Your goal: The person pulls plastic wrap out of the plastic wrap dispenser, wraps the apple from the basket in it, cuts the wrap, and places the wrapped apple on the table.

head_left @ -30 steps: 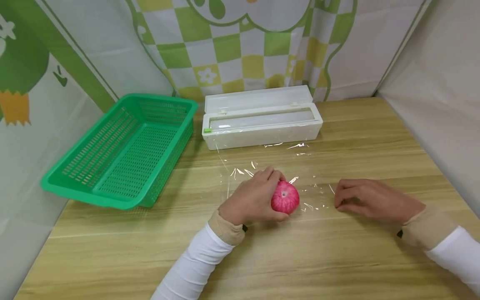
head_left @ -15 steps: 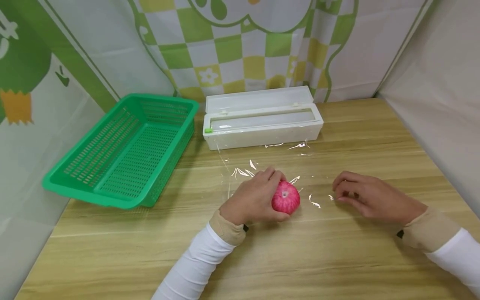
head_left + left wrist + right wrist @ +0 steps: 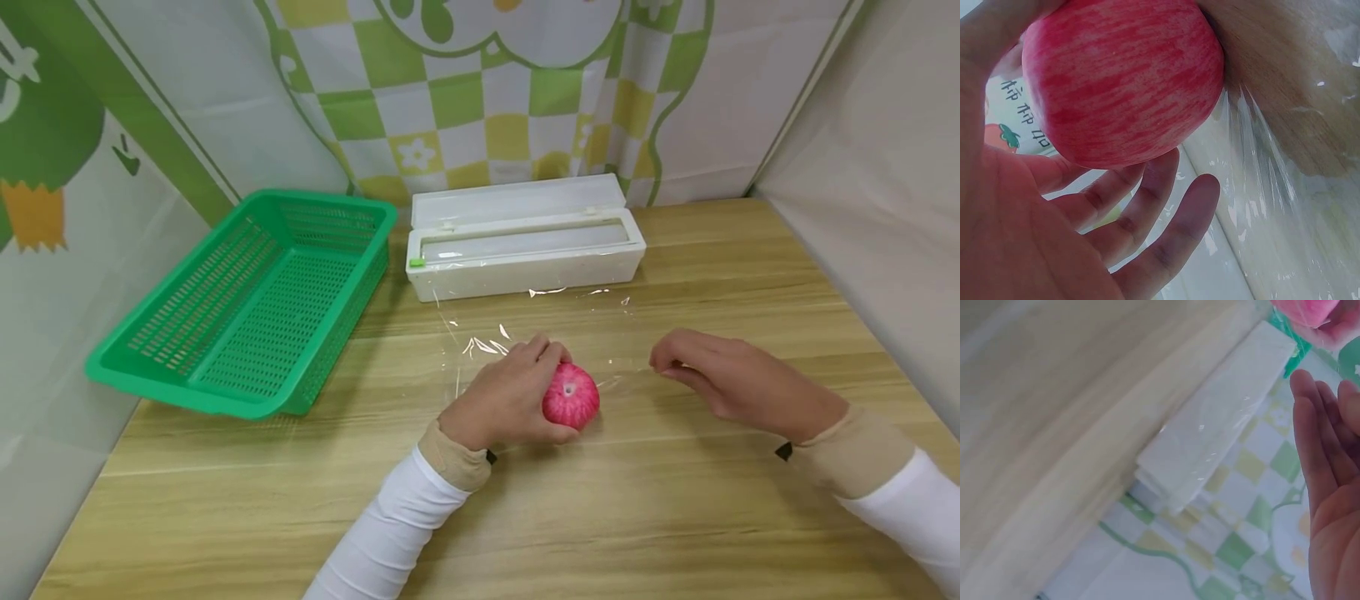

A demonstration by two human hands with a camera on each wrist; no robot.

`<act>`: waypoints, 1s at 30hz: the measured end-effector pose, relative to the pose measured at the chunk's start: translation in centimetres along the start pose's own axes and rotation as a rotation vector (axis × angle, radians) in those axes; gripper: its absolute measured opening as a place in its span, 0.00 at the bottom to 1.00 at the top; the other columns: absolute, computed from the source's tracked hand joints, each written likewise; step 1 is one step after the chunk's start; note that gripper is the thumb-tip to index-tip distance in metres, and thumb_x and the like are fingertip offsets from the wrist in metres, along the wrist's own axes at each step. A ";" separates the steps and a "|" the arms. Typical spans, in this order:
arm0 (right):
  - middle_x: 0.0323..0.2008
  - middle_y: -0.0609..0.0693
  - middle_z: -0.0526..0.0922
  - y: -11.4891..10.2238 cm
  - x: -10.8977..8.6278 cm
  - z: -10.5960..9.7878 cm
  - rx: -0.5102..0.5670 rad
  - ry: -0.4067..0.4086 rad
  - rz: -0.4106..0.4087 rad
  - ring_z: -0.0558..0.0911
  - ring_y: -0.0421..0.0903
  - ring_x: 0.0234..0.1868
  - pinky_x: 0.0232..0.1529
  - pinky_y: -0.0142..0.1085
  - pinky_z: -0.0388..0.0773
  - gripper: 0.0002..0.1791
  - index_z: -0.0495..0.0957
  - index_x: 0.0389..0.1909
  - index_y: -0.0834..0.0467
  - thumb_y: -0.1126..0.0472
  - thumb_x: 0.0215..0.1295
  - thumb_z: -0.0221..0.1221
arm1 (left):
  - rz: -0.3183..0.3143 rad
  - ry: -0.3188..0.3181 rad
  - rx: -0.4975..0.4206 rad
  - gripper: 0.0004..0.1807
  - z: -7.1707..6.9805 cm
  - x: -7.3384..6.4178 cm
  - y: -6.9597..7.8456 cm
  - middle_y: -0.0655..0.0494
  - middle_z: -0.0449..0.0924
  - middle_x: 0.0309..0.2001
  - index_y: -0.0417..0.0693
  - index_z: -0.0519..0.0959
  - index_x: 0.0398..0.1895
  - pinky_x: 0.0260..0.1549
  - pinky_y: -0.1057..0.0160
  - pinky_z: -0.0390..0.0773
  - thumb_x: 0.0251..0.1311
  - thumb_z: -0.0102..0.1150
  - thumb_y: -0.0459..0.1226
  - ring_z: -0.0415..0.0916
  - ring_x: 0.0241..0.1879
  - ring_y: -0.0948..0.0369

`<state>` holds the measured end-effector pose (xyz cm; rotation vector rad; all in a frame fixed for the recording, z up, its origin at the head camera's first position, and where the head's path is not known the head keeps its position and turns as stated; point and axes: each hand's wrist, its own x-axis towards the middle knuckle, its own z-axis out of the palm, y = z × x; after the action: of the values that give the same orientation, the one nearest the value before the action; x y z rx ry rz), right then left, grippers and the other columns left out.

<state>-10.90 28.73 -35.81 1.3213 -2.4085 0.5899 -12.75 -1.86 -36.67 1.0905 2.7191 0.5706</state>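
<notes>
A red-pink apple [image 3: 572, 398] sits on a sheet of clear cling film [image 3: 483, 344] spread over the wooden table. My left hand [image 3: 504, 396] grips it from the left, fingers behind and thumb in front. In the left wrist view, the fingers curve along the side of the apple [image 3: 1122, 81], and creased cling film [image 3: 1266, 169] stretches out from under it. To the right, my right hand [image 3: 731, 379] pinches the film's near right edge, lifted off the table. In the right wrist view, that hand [image 3: 1338, 481] has its fingertips close together; the film there is barely visible.
Behind the apple stands a white cling film dispenser [image 3: 528, 273], its lid up, with film running out over its front. A green plastic basket [image 3: 318, 342] is at the left. A checked curtain [image 3: 457, 100] hangs along the table's back edge.
My right hand loosened, took hold again, then moved slightly left and up toward the apple, raising the film's right side. The left hand and apple stay in place.
</notes>
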 end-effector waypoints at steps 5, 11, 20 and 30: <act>0.43 0.41 0.81 -0.7 2.0 0.1 -0.071 0.016 -0.048 0.80 0.34 0.43 0.46 0.24 0.79 0.20 0.78 0.44 0.56 0.51 0.86 0.40 | -0.002 0.001 -0.010 0.42 -0.2 -0.1 0.0 0.55 0.75 0.53 0.50 0.73 0.60 0.47 0.55 0.87 0.46 0.82 0.57 0.77 0.53 0.56; 0.42 0.44 0.82 -1.1 4.3 1.0 -0.092 0.033 -0.109 0.81 0.38 0.40 0.41 0.32 0.82 0.18 0.77 0.43 0.58 0.54 0.86 0.41 | -0.009 -0.007 -0.023 0.42 0.0 -0.1 -0.1 0.55 0.75 0.53 0.50 0.72 0.61 0.46 0.56 0.87 0.47 0.82 0.57 0.77 0.52 0.57; 0.42 0.47 0.82 -1.6 6.8 2.8 -0.078 0.005 -0.161 0.83 0.41 0.40 0.41 0.34 0.85 0.04 0.77 0.45 0.59 0.65 0.74 0.62 | 0.004 -0.015 -0.034 0.44 -0.1 -0.1 -0.3 0.55 0.74 0.55 0.49 0.72 0.63 0.50 0.58 0.86 0.48 0.82 0.56 0.77 0.54 0.57; 0.44 0.50 0.83 -2.4 7.9 5.1 -0.091 -0.019 -0.180 0.86 0.45 0.45 0.46 0.37 0.86 0.18 0.78 0.45 0.60 0.75 0.55 0.71 | 0.003 -0.029 -0.188 0.56 -0.1 0.1 -0.6 0.55 0.75 0.63 0.49 0.65 0.75 0.68 0.57 0.76 0.44 0.86 0.52 0.73 0.66 0.55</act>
<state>-13.40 19.38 -36.00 1.4898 -2.2707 0.4152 -13.24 -2.28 -36.80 1.0477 2.5776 0.7864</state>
